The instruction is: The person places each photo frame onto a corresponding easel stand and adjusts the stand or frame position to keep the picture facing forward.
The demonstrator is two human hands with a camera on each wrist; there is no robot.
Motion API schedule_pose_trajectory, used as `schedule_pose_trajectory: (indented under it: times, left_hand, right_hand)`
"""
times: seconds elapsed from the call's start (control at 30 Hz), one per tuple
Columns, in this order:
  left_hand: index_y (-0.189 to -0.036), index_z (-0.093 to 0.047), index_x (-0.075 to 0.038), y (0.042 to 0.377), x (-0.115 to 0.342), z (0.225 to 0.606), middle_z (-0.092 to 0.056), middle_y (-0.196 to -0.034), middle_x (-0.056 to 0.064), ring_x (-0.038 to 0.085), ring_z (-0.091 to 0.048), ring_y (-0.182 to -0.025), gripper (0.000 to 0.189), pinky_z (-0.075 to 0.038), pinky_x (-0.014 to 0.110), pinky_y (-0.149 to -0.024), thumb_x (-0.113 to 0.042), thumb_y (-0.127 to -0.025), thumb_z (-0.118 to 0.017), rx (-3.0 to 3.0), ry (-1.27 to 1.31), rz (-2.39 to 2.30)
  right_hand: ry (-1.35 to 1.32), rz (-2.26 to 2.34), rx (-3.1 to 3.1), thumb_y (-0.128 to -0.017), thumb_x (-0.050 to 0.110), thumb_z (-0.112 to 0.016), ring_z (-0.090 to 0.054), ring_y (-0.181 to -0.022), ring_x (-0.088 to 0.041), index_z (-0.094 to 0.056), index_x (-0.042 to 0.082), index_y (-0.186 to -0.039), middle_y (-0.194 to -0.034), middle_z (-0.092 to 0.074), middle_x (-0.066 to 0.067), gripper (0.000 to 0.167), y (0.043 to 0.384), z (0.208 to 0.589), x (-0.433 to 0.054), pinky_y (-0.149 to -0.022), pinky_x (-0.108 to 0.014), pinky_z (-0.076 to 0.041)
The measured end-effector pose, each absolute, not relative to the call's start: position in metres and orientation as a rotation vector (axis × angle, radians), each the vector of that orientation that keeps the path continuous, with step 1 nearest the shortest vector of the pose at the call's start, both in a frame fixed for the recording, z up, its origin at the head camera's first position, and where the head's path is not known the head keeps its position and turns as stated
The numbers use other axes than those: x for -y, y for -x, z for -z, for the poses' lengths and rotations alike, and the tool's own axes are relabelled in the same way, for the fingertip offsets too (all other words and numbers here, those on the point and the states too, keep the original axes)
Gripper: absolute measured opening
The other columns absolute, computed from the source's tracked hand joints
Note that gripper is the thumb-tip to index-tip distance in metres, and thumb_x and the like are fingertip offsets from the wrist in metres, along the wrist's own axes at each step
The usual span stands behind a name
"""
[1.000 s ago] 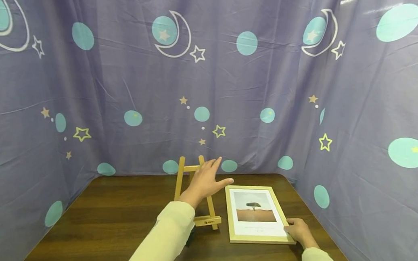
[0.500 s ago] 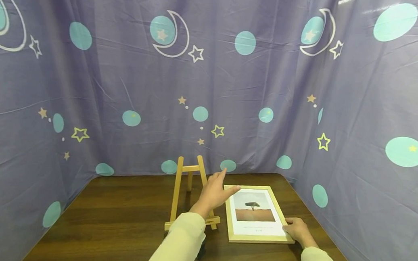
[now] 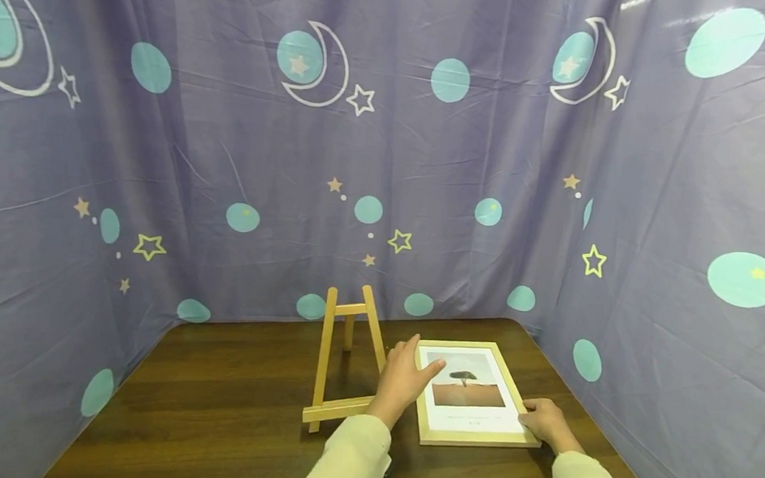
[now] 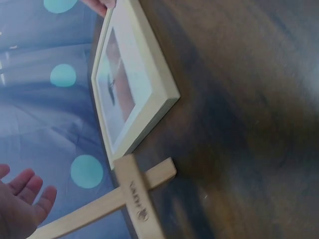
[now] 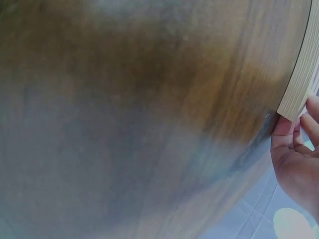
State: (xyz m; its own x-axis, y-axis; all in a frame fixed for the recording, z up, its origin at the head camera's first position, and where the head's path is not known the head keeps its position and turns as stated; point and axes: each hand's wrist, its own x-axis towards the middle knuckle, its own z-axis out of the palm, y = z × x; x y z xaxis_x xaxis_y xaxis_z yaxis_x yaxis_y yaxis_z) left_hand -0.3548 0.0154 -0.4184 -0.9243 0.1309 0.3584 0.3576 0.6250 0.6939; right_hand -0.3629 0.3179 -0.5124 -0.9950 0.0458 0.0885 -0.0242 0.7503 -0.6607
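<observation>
A picture frame (image 3: 468, 437) of pale wood, holding a print of a tree, lies face up on the table. My right hand (image 3: 548, 422) pinches its right edge near the front corner, thumb on top; in the right wrist view the fingers (image 5: 283, 133) curl below the wooden edge. My left hand (image 3: 404, 380) hovers at the frame's left edge, fingers extended and thumb apart, overlapping the frame in the head view. In the left wrist view that hand's fingers (image 4: 31, 191) hold nothing. Left of it stands a small wooden easel (image 3: 325, 346), its right leg partly hidden by the hand.
The dark brown wooden table (image 3: 211, 405) extends left of the easel. A purple curtain (image 3: 388, 158) printed with moons, stars and teal dots hangs behind the table and along both sides.
My left hand has moved from in front of the easel, right and lower, to the frame's left edge. The easel's ledge shows more. My right hand and the frame have stayed put.
</observation>
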Motion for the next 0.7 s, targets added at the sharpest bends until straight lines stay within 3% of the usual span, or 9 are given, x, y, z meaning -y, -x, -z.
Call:
schedule_pose_trajectory:
  times: [0.23, 0.47, 0.7]
  left_hand:
    - [-0.140, -0.049, 0.005, 0.345, -0.027, 0.433, -0.055, -0.128, 0.025, 0.041, -0.052, -0.120, 0.071, -0.046, 0.053, -0.099, -0.042, -0.091, -0.070, 2.521, 0.343, 1.222]
    - [-0.135, -0.055, 0.005, 0.339, -0.038, 0.451, -0.059, -0.120, 0.023, 0.040, -0.056, -0.112, 0.065, -0.049, 0.052, -0.092, -0.038, -0.089, -0.074, 2.485, 0.257, 1.233]
    - [-0.124, -0.064, 0.003, 0.328, -0.047, 0.468, -0.064, -0.107, 0.019, 0.040, -0.061, -0.100, 0.055, -0.052, 0.053, -0.077, -0.034, -0.084, -0.077, 2.448, 0.154, 1.187]
  right_hand:
    - [0.015, -1.083, 2.850, -0.086, 0.002, -0.063, -0.056, -0.109, -0.054, -0.057, -0.023, -0.118, -0.117, -0.057, -0.040, 0.041, 0.363, 0.515, -0.321, -0.092, -0.057, -0.048]
    - [0.031, -1.099, 2.849, -0.086, 0.001, -0.063, -0.057, -0.107, -0.053, -0.056, -0.023, -0.119, -0.118, -0.057, -0.041, 0.041, 0.364, 0.515, -0.323, -0.089, -0.056, -0.050]
    - [0.037, -1.108, 2.842, -0.087, 0.002, -0.063, -0.056, -0.109, -0.053, -0.056, -0.022, -0.120, -0.118, -0.057, -0.040, 0.041, 0.365, 0.515, -0.324, -0.090, -0.056, -0.050]
